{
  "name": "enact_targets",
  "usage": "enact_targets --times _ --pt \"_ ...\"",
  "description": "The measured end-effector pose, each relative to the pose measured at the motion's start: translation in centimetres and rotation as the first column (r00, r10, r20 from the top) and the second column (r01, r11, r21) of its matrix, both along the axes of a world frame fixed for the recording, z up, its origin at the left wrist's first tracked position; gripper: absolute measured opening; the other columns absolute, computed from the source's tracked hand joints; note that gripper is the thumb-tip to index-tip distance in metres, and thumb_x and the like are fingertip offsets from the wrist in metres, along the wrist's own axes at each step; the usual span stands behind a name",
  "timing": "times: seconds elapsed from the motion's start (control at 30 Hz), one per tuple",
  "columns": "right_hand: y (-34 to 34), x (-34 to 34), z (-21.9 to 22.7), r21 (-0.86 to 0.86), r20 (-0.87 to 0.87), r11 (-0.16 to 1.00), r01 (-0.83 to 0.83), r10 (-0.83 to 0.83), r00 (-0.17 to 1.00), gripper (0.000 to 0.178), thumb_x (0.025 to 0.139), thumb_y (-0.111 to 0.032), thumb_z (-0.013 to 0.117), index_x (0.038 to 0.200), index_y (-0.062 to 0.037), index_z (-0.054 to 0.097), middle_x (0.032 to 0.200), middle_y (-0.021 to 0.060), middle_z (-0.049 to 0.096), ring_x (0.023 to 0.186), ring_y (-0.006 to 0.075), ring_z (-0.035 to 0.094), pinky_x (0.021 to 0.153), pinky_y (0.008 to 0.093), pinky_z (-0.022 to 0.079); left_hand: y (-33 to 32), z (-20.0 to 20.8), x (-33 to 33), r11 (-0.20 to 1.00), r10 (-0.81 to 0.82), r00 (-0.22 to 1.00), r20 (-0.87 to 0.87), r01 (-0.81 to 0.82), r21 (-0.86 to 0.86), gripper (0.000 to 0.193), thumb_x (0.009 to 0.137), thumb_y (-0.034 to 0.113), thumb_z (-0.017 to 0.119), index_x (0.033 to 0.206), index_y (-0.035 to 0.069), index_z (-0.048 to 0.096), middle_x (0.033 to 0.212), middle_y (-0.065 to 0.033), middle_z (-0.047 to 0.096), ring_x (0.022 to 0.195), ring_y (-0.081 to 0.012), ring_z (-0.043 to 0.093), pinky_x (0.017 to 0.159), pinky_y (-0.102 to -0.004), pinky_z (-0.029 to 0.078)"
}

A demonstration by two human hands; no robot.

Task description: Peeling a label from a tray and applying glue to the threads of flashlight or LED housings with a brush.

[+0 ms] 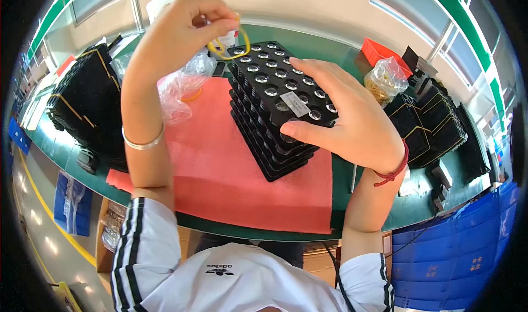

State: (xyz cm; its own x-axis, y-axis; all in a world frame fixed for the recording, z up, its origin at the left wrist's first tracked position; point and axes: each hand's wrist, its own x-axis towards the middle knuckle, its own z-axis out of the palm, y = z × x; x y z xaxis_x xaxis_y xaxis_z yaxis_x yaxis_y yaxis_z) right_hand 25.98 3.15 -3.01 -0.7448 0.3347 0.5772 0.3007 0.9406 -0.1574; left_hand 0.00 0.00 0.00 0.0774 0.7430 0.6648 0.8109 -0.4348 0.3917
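– So, left hand [187, 27]?
– Pinching a band [248, 41] by the trays [264, 79], far left corner.
– Right hand [355, 113]?
– Spread over their right edge.
– Trays?
– Stacked on the mat [231, 188], far right corner.

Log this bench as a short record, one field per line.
Left grip: pinching a yellow band, raised near the far-left corner of the tray stack
Right grip: spread over the stack's right side, apparently touching it
Tray stack: black, several layers, shiny round pieces in the top pockets, white label on top
Under stack: red mat
Left side: banded black stack
Right side: banded black stacks
Far right: clear bag with yellowish contents, beside red bin
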Motion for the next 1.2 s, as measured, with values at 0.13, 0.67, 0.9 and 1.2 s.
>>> enact_targets --times 0.13,0.67,0.9,1.2 --pt "-0.7 1.2 0.4 -0.126 0.030 0.992 0.003 0.001 1.000 0.066 0.069 -0.026 0.072 0.123 -0.0010 0.043 0.120 0.0149 0.049 0.109 0.0256 0.048 0.093 0.0324 0.036 2.9 -4.5 -3.3 0.980 0.062 0.966 -0.252 -0.107 -0.169 0.022 0.073 0.022 0.063 0.080 0.001 0.066 0.077 -0.0133 0.065 0.068 -0.0259 0.060 0.063 -0.0327 0.046" --pt "-0.8 5.6 2.7 -0.232 -0.050 0.952 0.200 -0.217 0.975 0.067 0.067 -0.024 0.071 0.124 -0.0037 0.044 0.113 0.0131 0.054 0.104 0.0221 0.050 0.092 0.0318 0.035 -1.4 -15.5 1.5 0.889 -0.085 0.866 -0.492 -0.157 -0.431 0.077 0.072 0.053 0.059 0.111 -0.013 0.047 0.111 -0.0286 0.050 0.109 -0.0368 0.045 0.092 -0.0403 0.036" --pt "1.0 7.3 -1.7 -0.223 0.370 0.868 0.444 -0.346 0.862 0.063 0.065 -0.035 0.071 0.114 -0.0010 0.051 0.093 0.0166 0.059 0.084 0.0267 0.058 0.074 0.0364 0.045 -1.9 -18.3 2.6 0.844 -0.143 0.884 -0.446 -0.127 -0.521 0.126 0.055 0.073 0.060 0.122 -0.025 0.017 0.131 -0.0387 0.018 0.127 -0.0465 0.014 0.105 -0.0449 0.016" --pt "1.7 8.1 -11.9 -0.054 0.557 0.968 0.246 -0.176 0.812 0.057 0.066 -0.043 0.066 0.104 -0.0025 0.057 0.111 0.0103 0.054 0.108 0.0252 0.048 0.098 0.0455 0.027 0.1 -19.0 3.2 0.756 -0.300 0.879 -0.370 -0.017 -0.655 0.123 0.050 0.069 0.067 0.132 -0.008 0.015 0.134 -0.0327 0.016 0.125 -0.0476 0.015 0.104 -0.0486 0.013"
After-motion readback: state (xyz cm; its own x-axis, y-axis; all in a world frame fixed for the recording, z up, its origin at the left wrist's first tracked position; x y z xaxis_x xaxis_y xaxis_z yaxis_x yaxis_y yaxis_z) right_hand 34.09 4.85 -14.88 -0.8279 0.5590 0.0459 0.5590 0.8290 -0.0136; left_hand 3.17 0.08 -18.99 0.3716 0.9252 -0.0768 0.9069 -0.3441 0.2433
